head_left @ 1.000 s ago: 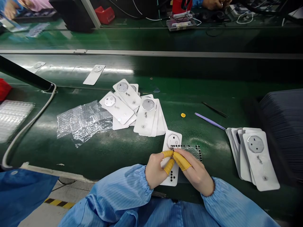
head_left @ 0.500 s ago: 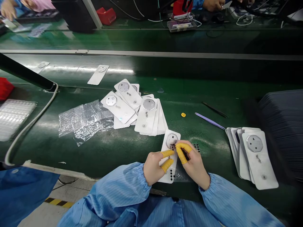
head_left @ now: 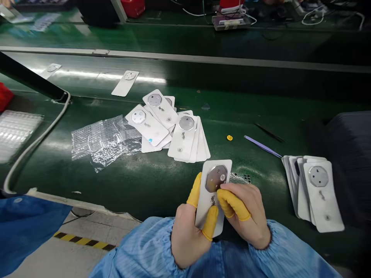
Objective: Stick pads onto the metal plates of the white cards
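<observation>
A white phone back cover (head_left: 206, 210) with a silver octagonal camera plate is raised and tilted in front of me. My left hand (head_left: 191, 227), in yellow finger cots, grips it by its long edges near the lower half. The fingertips of my right hand (head_left: 245, 210), curled together in yellow finger cots, touch the cover by the lower right rim of the camera plate. Whatever they pinch, if anything, is hidden. Behind the right hand lies a clear sheet with black dots (head_left: 240, 178), partly covered.
Several white covers lie piled at centre (head_left: 183, 144), others stacked at right (head_left: 324, 200). Purple tweezers (head_left: 262, 146), dark tweezers (head_left: 269, 132) and a yellow finger cot (head_left: 229, 138) lie between. Clear plastic bags (head_left: 107, 144) are at left. A black post (head_left: 31, 77) slants in.
My left hand has lifted the cover off the bench and tilted it toward me. My right fingers have shifted to the camera plate's lower right rim. The view has dipped slightly.
</observation>
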Demonstrator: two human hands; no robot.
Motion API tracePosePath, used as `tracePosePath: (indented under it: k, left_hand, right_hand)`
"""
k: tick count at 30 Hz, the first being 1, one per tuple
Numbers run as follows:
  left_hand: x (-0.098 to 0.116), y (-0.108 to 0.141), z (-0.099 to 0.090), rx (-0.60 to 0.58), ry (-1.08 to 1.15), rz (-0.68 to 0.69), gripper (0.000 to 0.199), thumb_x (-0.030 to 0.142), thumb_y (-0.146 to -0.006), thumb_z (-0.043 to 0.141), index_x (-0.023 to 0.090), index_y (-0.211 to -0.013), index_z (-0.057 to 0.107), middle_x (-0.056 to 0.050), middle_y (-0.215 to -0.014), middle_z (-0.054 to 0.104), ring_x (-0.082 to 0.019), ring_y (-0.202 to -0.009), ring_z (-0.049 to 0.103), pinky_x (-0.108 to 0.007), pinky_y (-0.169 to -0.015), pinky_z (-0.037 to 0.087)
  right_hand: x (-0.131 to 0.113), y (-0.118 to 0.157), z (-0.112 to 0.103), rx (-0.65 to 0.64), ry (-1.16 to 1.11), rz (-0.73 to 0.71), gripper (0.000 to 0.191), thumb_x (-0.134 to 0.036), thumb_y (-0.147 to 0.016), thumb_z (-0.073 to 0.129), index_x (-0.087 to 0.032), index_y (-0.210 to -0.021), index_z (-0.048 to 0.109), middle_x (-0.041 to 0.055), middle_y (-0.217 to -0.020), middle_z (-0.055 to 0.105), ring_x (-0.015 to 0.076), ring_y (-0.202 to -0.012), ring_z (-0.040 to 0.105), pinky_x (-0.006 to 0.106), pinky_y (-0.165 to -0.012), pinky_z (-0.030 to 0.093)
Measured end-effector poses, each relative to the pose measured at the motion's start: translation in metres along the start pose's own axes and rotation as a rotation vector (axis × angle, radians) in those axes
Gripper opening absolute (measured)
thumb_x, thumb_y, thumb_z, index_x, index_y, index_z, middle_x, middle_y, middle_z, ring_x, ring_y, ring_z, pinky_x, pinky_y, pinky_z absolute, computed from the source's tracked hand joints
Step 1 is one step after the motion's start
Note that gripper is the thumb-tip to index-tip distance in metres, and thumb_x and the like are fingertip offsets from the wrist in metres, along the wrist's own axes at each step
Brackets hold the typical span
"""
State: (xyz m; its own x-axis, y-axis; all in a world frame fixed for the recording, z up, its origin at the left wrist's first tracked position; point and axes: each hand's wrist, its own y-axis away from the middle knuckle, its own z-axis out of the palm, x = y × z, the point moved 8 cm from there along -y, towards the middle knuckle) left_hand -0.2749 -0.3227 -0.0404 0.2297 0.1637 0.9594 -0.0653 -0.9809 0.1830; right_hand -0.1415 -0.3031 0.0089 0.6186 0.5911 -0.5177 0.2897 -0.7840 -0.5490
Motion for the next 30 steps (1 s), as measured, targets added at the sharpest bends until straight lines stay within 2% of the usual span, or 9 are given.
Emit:
tracePosePath:
  k: [2,6,13,16,19,22,24,26,30]
  left_hand:
    - [0.004,0.001,0.004,0.013,-0.022,0.000,0.052,0.025,-0.081,0.063,0.019,-0.131,0.051,-0.010,-0.098,0.073,-0.025,-0.077,0.070,-0.031,-0.065,0.059]
    - [0.014,0.000,0.004,0.040,-0.064,0.053,0.052,0.024,-0.084,0.060,0.020,-0.134,0.047,-0.011,-0.110,0.070,-0.024,-0.083,0.071,-0.032,-0.073,0.060]
    - [0.020,0.001,0.006,0.049,-0.149,0.146,0.055,0.023,-0.083,0.060,0.022,-0.136,0.045,-0.008,-0.100,0.073,-0.023,-0.075,0.072,-0.028,-0.066,0.061]
    - [0.025,0.001,0.006,0.052,-0.140,0.206,0.060,0.018,-0.084,0.059,0.025,-0.140,0.038,-0.007,-0.109,0.072,-0.021,-0.077,0.073,-0.026,-0.068,0.061]
    - [0.030,0.000,0.005,0.042,-0.118,0.270,0.065,0.012,-0.084,0.057,0.028,-0.142,0.033,-0.005,-0.115,0.070,-0.018,-0.079,0.073,-0.023,-0.070,0.059]
    - [0.030,0.000,0.005,0.047,-0.167,0.291,0.054,0.013,-0.082,0.059,0.027,-0.133,0.047,-0.005,-0.105,0.073,-0.020,-0.076,0.073,-0.024,-0.066,0.059]
    - [0.027,-0.001,0.006,0.037,-0.168,0.265,0.049,0.014,-0.082,0.060,0.025,-0.129,0.051,-0.008,-0.107,0.073,-0.025,-0.085,0.072,-0.029,-0.071,0.059]
    - [0.023,-0.003,0.008,0.003,-0.117,0.214,0.054,0.015,-0.082,0.059,0.024,-0.134,0.047,-0.010,-0.119,0.067,-0.029,-0.100,0.068,-0.034,-0.081,0.058]
    - [0.025,-0.004,0.009,0.007,-0.057,0.202,0.063,0.012,-0.084,0.058,0.030,-0.140,0.036,-0.007,-0.133,0.059,-0.027,-0.111,0.063,-0.034,-0.090,0.054]
  right_hand:
    - [-0.004,-0.001,-0.005,0.009,0.010,-0.029,0.032,-0.017,-0.091,0.046,-0.024,-0.122,0.051,0.0065,-0.102,0.066,0.0197,-0.086,0.062,0.035,-0.074,0.048]
    - [-0.007,-0.004,-0.012,0.015,0.041,-0.060,0.034,-0.016,-0.090,0.047,-0.024,-0.123,0.051,0.0069,-0.098,0.066,0.0189,-0.082,0.063,0.034,-0.076,0.050]
    - [-0.003,0.001,-0.009,-0.025,0.035,-0.078,0.039,-0.012,-0.091,0.046,-0.023,-0.128,0.049,0.0070,-0.104,0.065,0.0180,-0.095,0.063,0.037,-0.094,0.049]
    - [-0.005,0.004,-0.006,-0.041,0.017,-0.106,0.041,-0.010,-0.088,0.048,-0.017,-0.129,0.050,0.0112,-0.113,0.062,0.0231,-0.108,0.060,0.047,-0.101,0.044]
    - [-0.008,0.007,-0.002,-0.084,-0.028,-0.124,0.044,-0.011,-0.086,0.049,-0.011,-0.130,0.049,0.0188,-0.129,0.052,0.0318,-0.119,0.052,0.056,-0.098,0.045]
    - [-0.009,0.008,-0.001,-0.102,-0.054,-0.107,0.052,-0.009,-0.084,0.049,-0.009,-0.136,0.043,0.0213,-0.137,0.044,0.0345,-0.123,0.048,0.055,-0.093,0.049]
    - [-0.010,0.008,-0.002,-0.087,-0.031,-0.097,0.056,-0.008,-0.083,0.051,-0.009,-0.139,0.040,0.0204,-0.137,0.045,0.0334,-0.123,0.049,0.051,-0.093,0.052]
    - [-0.010,0.008,-0.002,-0.073,-0.020,-0.086,0.058,-0.006,-0.083,0.052,-0.009,-0.139,0.040,0.0187,-0.138,0.046,0.0319,-0.122,0.050,0.048,-0.093,0.053]
    - [-0.011,0.010,-0.002,-0.066,-0.037,-0.079,0.060,-0.005,-0.082,0.051,-0.009,-0.141,0.038,0.0159,-0.143,0.041,0.0307,-0.126,0.047,0.046,-0.098,0.051]
